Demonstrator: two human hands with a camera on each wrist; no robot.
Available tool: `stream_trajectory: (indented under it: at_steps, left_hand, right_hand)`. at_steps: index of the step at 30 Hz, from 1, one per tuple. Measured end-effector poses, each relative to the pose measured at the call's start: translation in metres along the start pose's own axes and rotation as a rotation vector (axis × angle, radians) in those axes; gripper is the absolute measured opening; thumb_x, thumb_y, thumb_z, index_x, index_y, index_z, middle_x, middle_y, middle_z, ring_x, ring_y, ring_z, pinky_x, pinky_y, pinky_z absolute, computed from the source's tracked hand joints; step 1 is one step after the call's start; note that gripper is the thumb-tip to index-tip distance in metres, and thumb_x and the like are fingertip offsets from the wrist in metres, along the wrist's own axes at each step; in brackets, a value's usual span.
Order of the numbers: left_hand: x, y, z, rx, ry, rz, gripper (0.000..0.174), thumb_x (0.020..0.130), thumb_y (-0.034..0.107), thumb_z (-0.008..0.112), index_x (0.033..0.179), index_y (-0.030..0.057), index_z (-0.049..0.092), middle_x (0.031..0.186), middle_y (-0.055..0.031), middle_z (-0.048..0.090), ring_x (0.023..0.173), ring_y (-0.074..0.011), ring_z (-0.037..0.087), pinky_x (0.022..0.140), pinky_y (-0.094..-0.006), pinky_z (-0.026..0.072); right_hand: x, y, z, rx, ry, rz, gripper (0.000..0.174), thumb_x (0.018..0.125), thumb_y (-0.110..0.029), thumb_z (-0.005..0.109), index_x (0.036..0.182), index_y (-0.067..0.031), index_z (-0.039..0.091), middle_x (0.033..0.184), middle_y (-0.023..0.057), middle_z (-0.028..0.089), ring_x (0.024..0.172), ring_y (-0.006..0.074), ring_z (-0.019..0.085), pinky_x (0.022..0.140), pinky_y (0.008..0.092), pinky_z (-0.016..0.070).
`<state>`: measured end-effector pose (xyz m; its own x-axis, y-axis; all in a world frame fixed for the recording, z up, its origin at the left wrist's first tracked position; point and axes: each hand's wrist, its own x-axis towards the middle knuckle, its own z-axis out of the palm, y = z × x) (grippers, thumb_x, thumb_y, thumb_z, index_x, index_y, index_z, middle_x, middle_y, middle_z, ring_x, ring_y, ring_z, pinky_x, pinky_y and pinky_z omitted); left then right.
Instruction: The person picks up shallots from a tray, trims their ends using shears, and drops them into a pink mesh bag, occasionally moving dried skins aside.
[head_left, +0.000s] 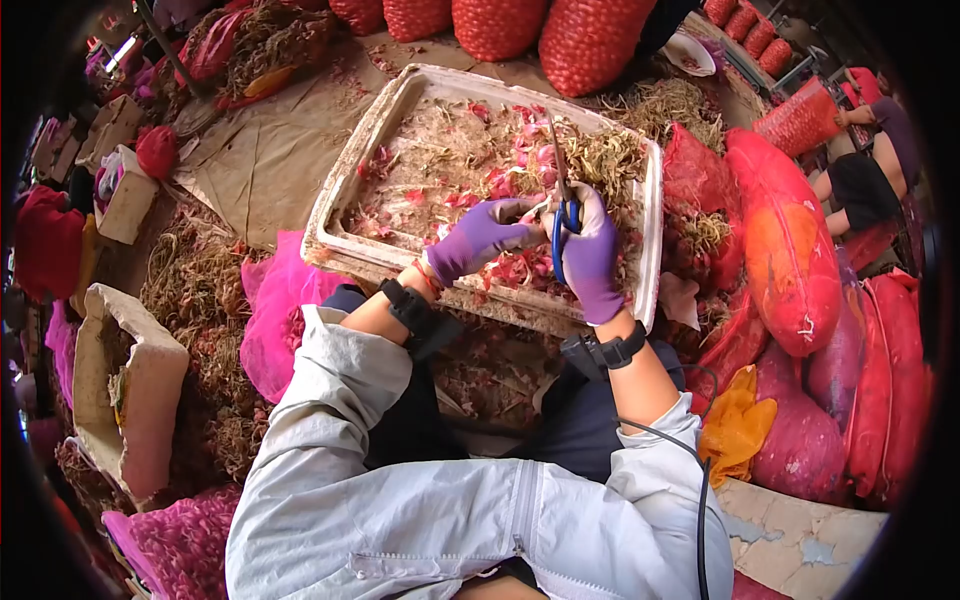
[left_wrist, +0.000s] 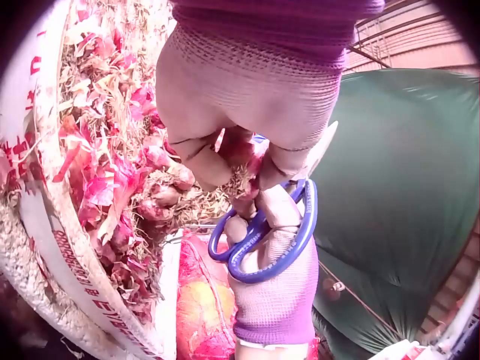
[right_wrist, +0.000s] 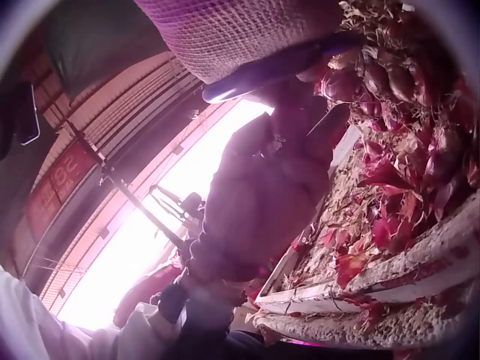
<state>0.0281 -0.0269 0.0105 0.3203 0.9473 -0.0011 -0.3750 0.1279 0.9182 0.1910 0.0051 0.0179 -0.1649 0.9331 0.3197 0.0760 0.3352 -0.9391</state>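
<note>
Over a white foam box (head_left: 650, 230), my gloved left hand (head_left: 480, 238) pinches a small red shallot (left_wrist: 244, 154) with a tuft of dry roots. Its thumb and fingertips close round the bulb in the left wrist view. My right hand (head_left: 593, 260), gloved in the same purple and white, grips a pair of scissors with blue handles (left_wrist: 274, 262). The scissor blades (head_left: 557, 150) point away from me, up past the fingers. Both hands meet close together at the shallot. Beneath them, the box holds red peelings (head_left: 500, 185), dried stalks (head_left: 605, 160) and several shallots (left_wrist: 161, 206).
Full red net sacks (head_left: 497, 28) stand behind the box. To the right lie long stuffed sacks (head_left: 785, 240) and an orange bag (head_left: 737, 425). On the left are a pink net (head_left: 280, 320), a broken foam box (head_left: 150, 400) and heaped stalks. Another person (head_left: 870, 180) sits at far right.
</note>
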Motion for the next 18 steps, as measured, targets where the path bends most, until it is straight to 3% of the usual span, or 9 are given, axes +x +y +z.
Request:
stream_trajectory:
  at_steps: [3,5,6,10,12,15,16,17,18]
  left_hand:
    - [0.001,-0.001,-0.004,0.006,-0.066,-0.036,0.029,0.088,0.014,0.063,0.112,-0.0006,0.058,0.094,-0.0013,0.063,0.083,-0.0068,0.057,0.075,-0.0216,0.0461]
    - [0.005,0.004,-0.002,0.130,-0.073,-0.052,0.025,0.087,0.013,0.064,0.108,0.0000,0.059,0.093,-0.0007,0.063,0.082,-0.0069,0.058,0.074,-0.0216,0.0461]
    - [0.006,0.007,-0.001,0.253,-0.078,-0.065,0.022,0.087,0.012,0.064,0.105,0.0007,0.060,0.091,-0.0001,0.063,0.081,-0.0071,0.058,0.073,-0.0217,0.0462]
    - [-0.002,0.000,-0.005,0.235,-0.217,0.046,0.024,0.087,0.018,0.064,0.104,0.0017,0.061,0.088,0.0023,0.061,0.075,-0.0067,0.055,0.066,-0.0216,0.0446]
    - [0.000,0.002,-0.012,0.209,-0.139,0.022,0.028,0.088,0.023,0.062,0.105,0.0014,0.061,0.086,0.0020,0.061,0.073,-0.0076,0.054,0.067,-0.0219,0.0445]
    - [0.009,-0.006,-0.039,0.205,-0.023,0.054,0.038,0.090,0.035,0.056,0.106,0.0001,0.061,0.086,-0.0008,0.060,0.074,-0.0113,0.053,0.072,-0.0237,0.0443]
    - [0.010,-0.006,-0.045,0.298,-0.052,0.245,0.038,0.090,0.035,0.057,0.104,-0.0001,0.060,0.088,-0.0018,0.059,0.077,-0.0122,0.054,0.074,-0.0249,0.0440]
    - [0.009,-0.009,-0.050,0.384,-0.081,0.435,0.037,0.090,0.034,0.058,0.103,-0.0003,0.060,0.089,-0.0028,0.059,0.080,-0.0130,0.054,0.076,-0.0262,0.0437]
    - [0.006,-0.004,-0.048,0.057,-0.050,0.210,0.033,0.090,0.030,0.058,0.101,-0.0008,0.059,0.093,-0.0048,0.058,0.086,-0.0141,0.055,0.078,-0.0280,0.0430]
  right_hand:
    - [0.002,-0.007,-0.001,0.130,-0.026,0.102,0.023,0.080,0.004,0.060,0.101,-0.0039,0.056,0.070,-0.0028,0.057,0.058,0.0049,0.052,0.052,0.0201,0.0432]
    - [0.003,-0.018,-0.006,0.521,-0.014,0.284,0.026,0.079,0.004,0.058,0.103,-0.0050,0.056,0.067,-0.0024,0.055,0.052,0.0053,0.051,0.045,0.0190,0.0411]
    - [0.003,-0.026,-0.008,0.389,0.000,0.266,0.030,0.079,0.005,0.056,0.108,-0.0050,0.054,0.071,-0.0001,0.056,0.049,0.0060,0.050,0.041,0.0183,0.0401]
    - [0.027,-0.040,-0.034,0.459,0.152,0.145,0.034,0.082,0.004,0.056,0.114,-0.0059,0.051,0.080,0.0059,0.062,0.051,0.0065,0.052,0.043,0.0182,0.0424]
    - [0.034,-0.042,-0.047,0.387,0.204,0.114,0.032,0.085,0.002,0.056,0.115,-0.0068,0.051,0.085,0.0067,0.064,0.056,0.0070,0.055,0.047,0.0181,0.0450]
    - [0.021,-0.031,-0.029,0.577,-0.025,0.225,0.023,0.090,-0.011,0.057,0.112,-0.0097,0.051,0.079,0.0031,0.060,0.061,0.0080,0.056,0.047,0.0184,0.0457]
    - [0.021,-0.016,-0.026,0.579,-0.223,0.150,0.019,0.093,-0.017,0.054,0.111,-0.0107,0.050,0.075,0.0014,0.057,0.061,0.0082,0.056,0.049,0.0178,0.0462]
    - [0.015,-0.004,-0.024,0.272,-0.234,0.176,0.028,0.090,-0.026,0.058,0.111,-0.0102,0.050,0.076,0.0028,0.058,0.063,0.0106,0.057,0.051,0.0216,0.0474]
    - [0.009,-0.006,-0.016,-0.033,-0.259,0.200,0.037,0.087,-0.034,0.063,0.111,-0.0097,0.049,0.077,0.0043,0.058,0.066,0.0130,0.059,0.054,0.0253,0.0486]
